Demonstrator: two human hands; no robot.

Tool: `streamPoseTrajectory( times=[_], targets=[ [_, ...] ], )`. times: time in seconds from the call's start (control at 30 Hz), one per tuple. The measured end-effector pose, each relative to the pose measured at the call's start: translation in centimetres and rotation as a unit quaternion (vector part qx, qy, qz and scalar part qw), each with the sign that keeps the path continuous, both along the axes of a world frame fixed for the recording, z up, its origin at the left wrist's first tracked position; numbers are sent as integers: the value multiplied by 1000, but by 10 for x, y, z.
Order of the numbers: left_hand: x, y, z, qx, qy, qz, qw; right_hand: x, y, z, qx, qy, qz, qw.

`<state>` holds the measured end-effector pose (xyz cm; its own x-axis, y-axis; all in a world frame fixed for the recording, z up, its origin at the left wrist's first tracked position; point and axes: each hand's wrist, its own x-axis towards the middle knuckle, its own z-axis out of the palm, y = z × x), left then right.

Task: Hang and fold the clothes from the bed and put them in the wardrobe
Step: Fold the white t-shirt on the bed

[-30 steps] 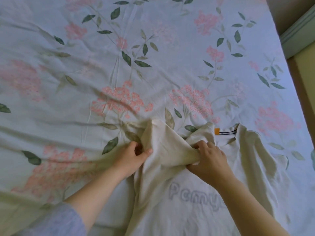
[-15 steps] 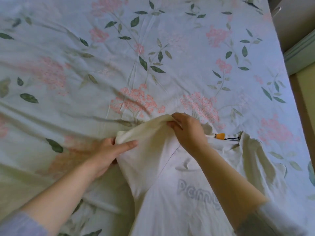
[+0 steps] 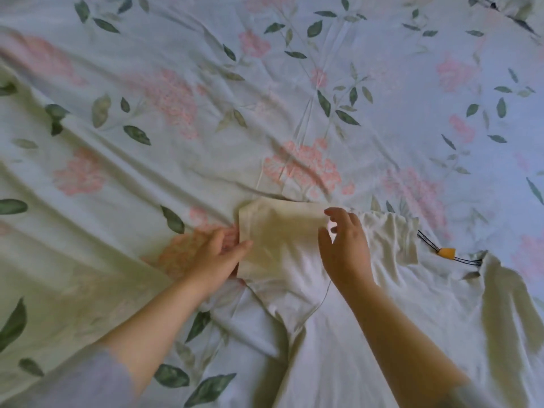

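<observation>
While the cream short-sleeved fabric T-shirt (image 3: pixel 382 334) is lying on the near right part of the bed, one of its sleeves (image 3: pixel 282 240) is lying spread flat toward the centre of the view. The surface is being covered by a pale blue, creased bed sheet (image 3: pixel 176 142) printed with pink flower clusters and green leaves, and long folds are running diagonally across it. The bed is filling almost the whole view.

The left hand (image 3: pixel 215 254) is being rested at the sleeve's outer edge. Its thumb is laid on the fabric and its fingers (image 3: pixel 219 235) are straight and together beside that edge. Whether the fabric is being pinched cannot be told.

The right hand (image 3: pixel 346 251) is being held just above the shoulder area, fingers apart and loosely bent, gripping nothing.

A small orange tag (image 3: pixel 446 252) on a black cord (image 3: pixel 425 240) is lying at the collar.
</observation>
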<state>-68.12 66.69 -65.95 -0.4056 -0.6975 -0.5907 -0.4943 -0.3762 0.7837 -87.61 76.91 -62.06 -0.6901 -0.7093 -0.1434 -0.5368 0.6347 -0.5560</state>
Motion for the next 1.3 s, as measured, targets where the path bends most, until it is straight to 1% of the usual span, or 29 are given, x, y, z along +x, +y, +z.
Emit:
streamPoseTrajectory(
  times=[0.03,0.07,0.13,0.2,0.3,0.37,0.43,0.47,0.53,0.6,0.63,0.67,0.73,0.8,0.83,0.87,0.9,0.93,1.0,1.03,1.1,1.2,1.27,1.3],
  targets=[
    [-3,-1,-5,43,17,15,999,3,11,-3,4,-12,-4,1000],
    [-7,-2,-6,108,50,21,993,6,20,-8,13,-27,-2,1000],
    [-11,-2,-4,247,122,18,961,12,29,-17,34,-64,4,997],
    [-12,-1,-1,340,142,31,929,23,31,-25,52,-116,-6,992],
    [-13,3,-2,414,164,41,894,37,27,-34,21,-189,-88,978],
    [-15,5,-3,465,201,85,858,39,23,-36,-13,-230,-142,963],
    [-17,5,-5,509,234,134,817,38,22,-37,-41,-276,-164,946],
    [-19,6,-5,514,236,143,812,36,24,-36,-51,-303,-171,936],
    [-24,11,-7,494,217,135,831,32,31,-32,-67,-358,-184,913],
    [-35,14,-7,446,195,110,867,28,40,-25,-90,-394,-182,897],
    [-41,12,-8,407,178,99,890,28,44,-21,-100,-393,-170,898],
    [-47,7,-5,366,161,86,913,31,47,-17,-104,-379,-151,907],
    [-56,-11,2,267,132,47,954,41,49,-8,-109,-328,-109,932],
    [-60,-28,7,112,95,-5,989,56,52,-1,-118,-284,-81,948],
    [-60,-33,7,18,74,-43,996,63,55,1,-122,-270,-72,952],
    [-60,-36,8,-70,56,-89,992,69,57,3,-124,-256,-63,957],
    [-60,-37,9,-141,40,-140,979,73,59,3,-123,-237,-51,962],
    [-61,-37,9,-190,24,-182,964,76,60,2,-115,-214,-36,969],
    [-68,-39,8,-245,8,-231,942,81,58,-3,-77,-178,-7,981],
    [-71,-42,9,-253,7,-241,937,83,56,-7,-50,-166,11,985],
    [-75,-48,12,-237,3,-258,937,85,51,-17,10,-157,36,987],
    [-82,-52,9,-227,-12,-304,925,84,45,-28,75,-126,32,989],
    [-88,-50,12,-209,11,-273,939,89,41,-30,85,-74,19,993],
    [-92,-51,14,-195,27,-244,950,94,39,-31,67,-44,17,997]
  ],
)
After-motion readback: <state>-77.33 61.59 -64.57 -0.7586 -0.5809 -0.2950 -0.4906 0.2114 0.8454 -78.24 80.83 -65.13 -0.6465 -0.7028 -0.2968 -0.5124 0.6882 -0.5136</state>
